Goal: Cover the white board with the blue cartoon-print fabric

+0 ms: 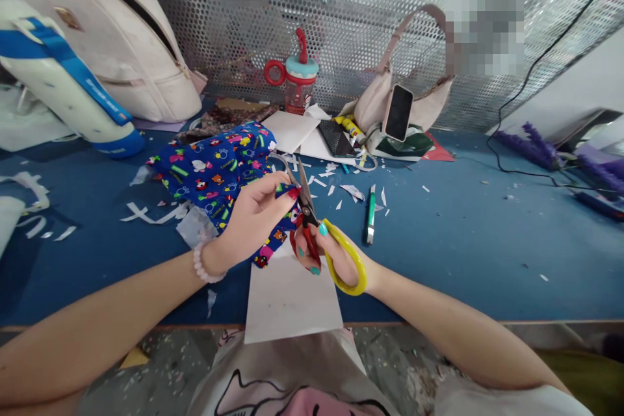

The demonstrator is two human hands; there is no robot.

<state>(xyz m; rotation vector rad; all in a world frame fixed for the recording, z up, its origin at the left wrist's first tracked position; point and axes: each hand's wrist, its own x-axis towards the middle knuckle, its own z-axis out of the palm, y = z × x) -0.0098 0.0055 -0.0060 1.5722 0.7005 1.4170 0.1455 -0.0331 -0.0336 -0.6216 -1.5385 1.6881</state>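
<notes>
My left hand (256, 211) pinches the edge of a dark blue cloth (214, 172) printed with colourful animals and paw marks. Most of the cloth lies spread on the table to the left, and one corner hangs below my fingers. In my right hand (336, 257) is a pair of scissors (308, 214) with one yellow and one red handle. Its blades point away from me and stand apart beside my left fingertips, at the cloth's edge. Whether cloth lies between the blades is hidden. Under both hands, a white sheet of paper (292, 305) overhangs the table's front edge.
A green craft knife (370, 214) lies right of the scissors among paper scraps. Behind are a black phone (336, 138), a red-handled cup (298, 81), and a handbag (375, 101) with another phone (398, 112) against it. A backpack (131, 71) and large bottle (63, 78) occupy the left.
</notes>
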